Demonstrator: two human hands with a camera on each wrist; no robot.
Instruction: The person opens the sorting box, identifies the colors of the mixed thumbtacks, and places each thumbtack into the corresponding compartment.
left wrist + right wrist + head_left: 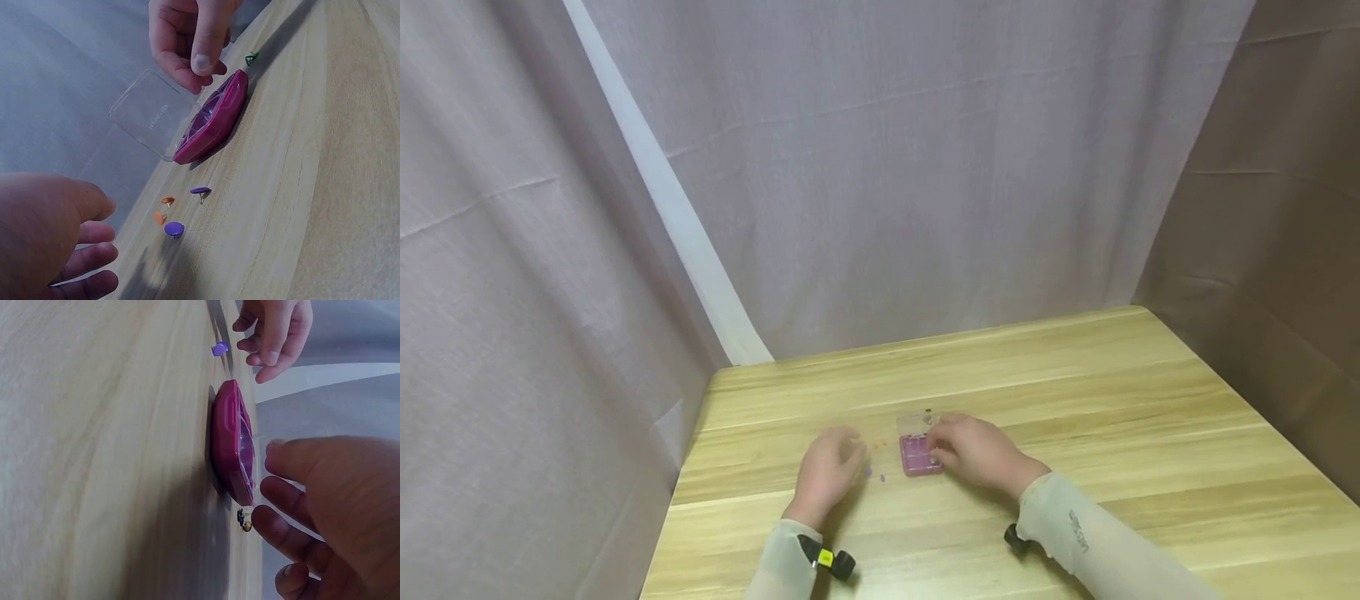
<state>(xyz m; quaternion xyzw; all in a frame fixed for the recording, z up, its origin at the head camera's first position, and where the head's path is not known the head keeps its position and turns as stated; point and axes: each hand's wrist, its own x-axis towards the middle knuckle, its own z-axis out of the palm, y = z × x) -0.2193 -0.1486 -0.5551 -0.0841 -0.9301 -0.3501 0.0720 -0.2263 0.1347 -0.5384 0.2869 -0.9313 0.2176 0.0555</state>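
A small magenta compartment box [921, 472] rests on the table with its clear lid [149, 115] hinged up. My right hand [976, 452] hovers at the box's right side, fingers loosely bent, thumb and fingertips apart over the compartments. To the left of the box, my left hand [826, 468] hangs above the table, its fingers relaxed and holding nothing. Between that hand and the box lie orange thumbtacks [167, 200] and purple thumbtacks [174, 229], some with their pins showing in the left wrist view.
A small green piece [252, 58] lies past the box's far end in the left wrist view. Small black and gold pieces [247, 526] are beside the box in the right wrist view. The wooden table [1097, 400] meets grey curtains [925, 208] at the back and sides.
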